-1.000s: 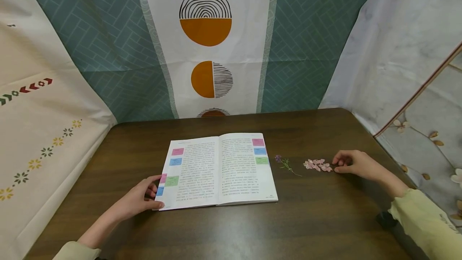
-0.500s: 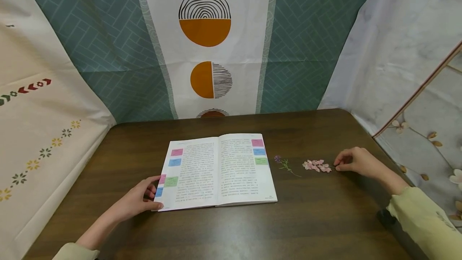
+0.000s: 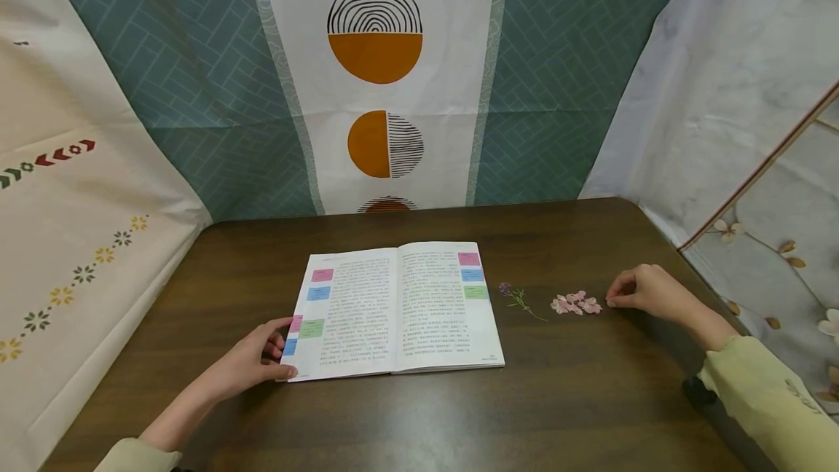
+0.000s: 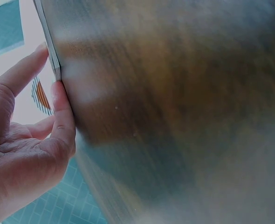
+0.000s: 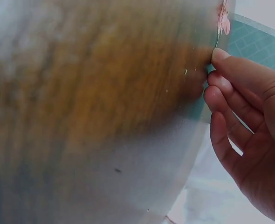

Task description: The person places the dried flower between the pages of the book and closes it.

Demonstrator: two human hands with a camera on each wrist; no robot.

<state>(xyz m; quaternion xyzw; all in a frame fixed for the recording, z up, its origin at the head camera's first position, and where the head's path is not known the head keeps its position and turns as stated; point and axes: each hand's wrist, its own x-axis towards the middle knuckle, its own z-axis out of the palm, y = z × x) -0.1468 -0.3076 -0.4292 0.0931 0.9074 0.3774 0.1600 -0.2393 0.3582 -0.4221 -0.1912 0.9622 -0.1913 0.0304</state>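
Observation:
An open book [image 3: 429,312] lies on the dark wooden table, with coloured notes on both pages. At its lower left corner my left hand [image 3: 252,359] grips the edge, thumb over the page. The left wrist view shows that thumb [image 4: 28,70] on the book and another fingertip at its edge. To the right of the book lies a pink flower sprig [image 3: 575,302]. My right hand [image 3: 655,296] pinches the thin end of its stem [image 5: 216,41] between thumb and forefinger, the forefinger mostly hidden in the right wrist view.
A small purple flower [image 3: 518,299] with a green stem lies between the book and the pink sprig. Patterned cloths hang behind the table [image 3: 419,421] and at both sides, close to the right forearm.
My right hand has shifted slightly upward and to the right, its wrist rising a little. The pink flower sprig stays almost in place. My left hand and the book have not moved.

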